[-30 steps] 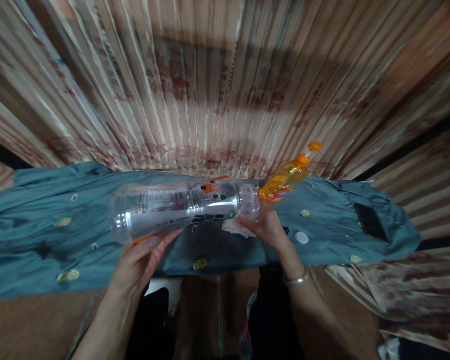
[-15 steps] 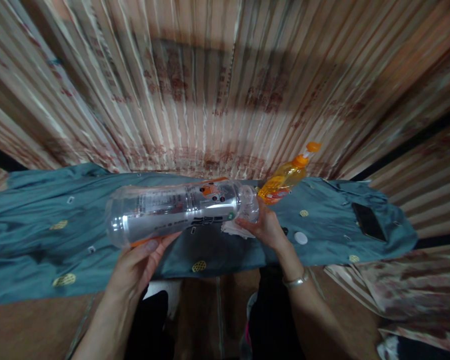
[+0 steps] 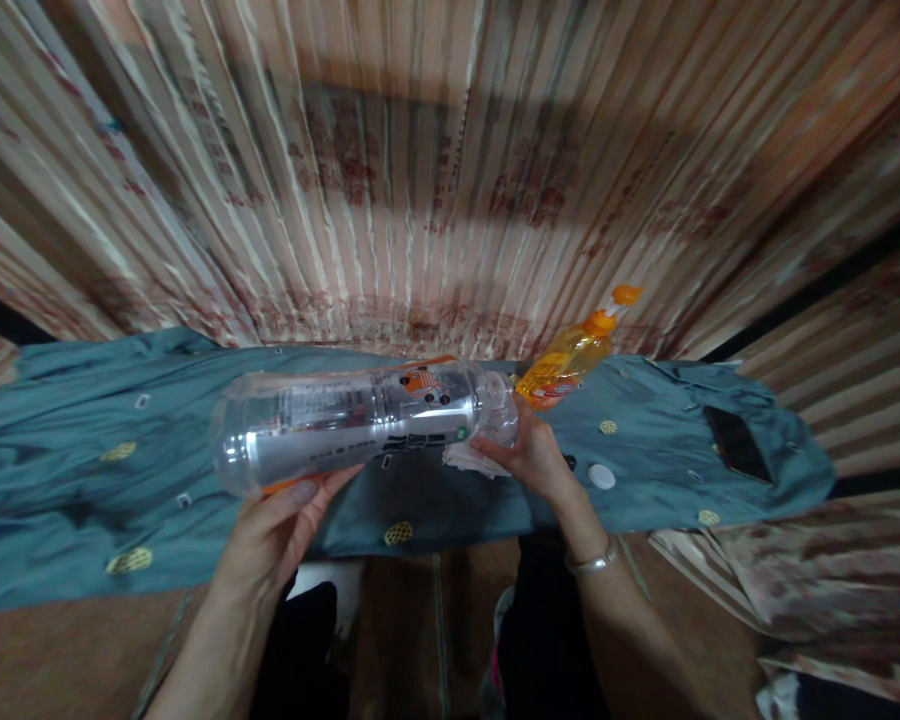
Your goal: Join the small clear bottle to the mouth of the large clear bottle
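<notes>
A large clear plastic bottle (image 3: 345, 425) with printed lettering, a cartoon figure and orange strips lies sideways in front of me. My left hand (image 3: 292, 510) supports its wide base end from below, thumb along the near side. At the narrower end, my right hand (image 3: 529, 450) is closed around a crumpled white tissue (image 3: 476, 459), pressing it to the bottle; part of the tissue is hidden by the fingers. Just behind this hand stands a pump bottle of yellow-orange liquid (image 3: 562, 365) with an orange top.
A teal patterned cloth (image 3: 157, 510) covers the long narrow surface. To the right are a white round disc (image 3: 601, 476), a small dark object (image 3: 570, 462) and a black phone (image 3: 737, 442). A pleated, printed curtain (image 3: 420, 200) hangs directly behind.
</notes>
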A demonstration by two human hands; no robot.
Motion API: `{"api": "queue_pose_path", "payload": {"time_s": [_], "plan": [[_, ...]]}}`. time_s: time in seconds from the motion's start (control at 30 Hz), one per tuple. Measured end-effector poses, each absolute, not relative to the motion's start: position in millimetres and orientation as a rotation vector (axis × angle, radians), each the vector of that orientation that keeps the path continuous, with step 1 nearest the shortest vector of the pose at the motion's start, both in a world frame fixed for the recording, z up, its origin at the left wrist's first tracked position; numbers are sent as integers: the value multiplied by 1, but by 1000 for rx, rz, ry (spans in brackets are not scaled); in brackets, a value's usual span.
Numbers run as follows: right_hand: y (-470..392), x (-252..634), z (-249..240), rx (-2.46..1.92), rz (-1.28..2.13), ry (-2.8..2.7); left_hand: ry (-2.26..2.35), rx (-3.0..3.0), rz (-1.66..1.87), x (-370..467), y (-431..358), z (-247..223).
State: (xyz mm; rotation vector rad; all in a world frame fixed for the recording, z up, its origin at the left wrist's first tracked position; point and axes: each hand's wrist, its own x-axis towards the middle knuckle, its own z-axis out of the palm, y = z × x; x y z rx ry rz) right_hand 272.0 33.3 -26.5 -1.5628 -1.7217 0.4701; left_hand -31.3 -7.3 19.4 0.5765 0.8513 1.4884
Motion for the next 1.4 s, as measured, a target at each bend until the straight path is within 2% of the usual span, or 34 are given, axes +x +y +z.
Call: {"api": "queue_pose_path", "payload": {"time_s": [0.83, 1.4], "plan": [[33, 273, -31, -1570, 401, -1733, 837, 581, 1547, -21, -6, 33], [32, 273, -30, -1582, 426, -1730, 794, 644, 1515, -30, -7, 21]]}}
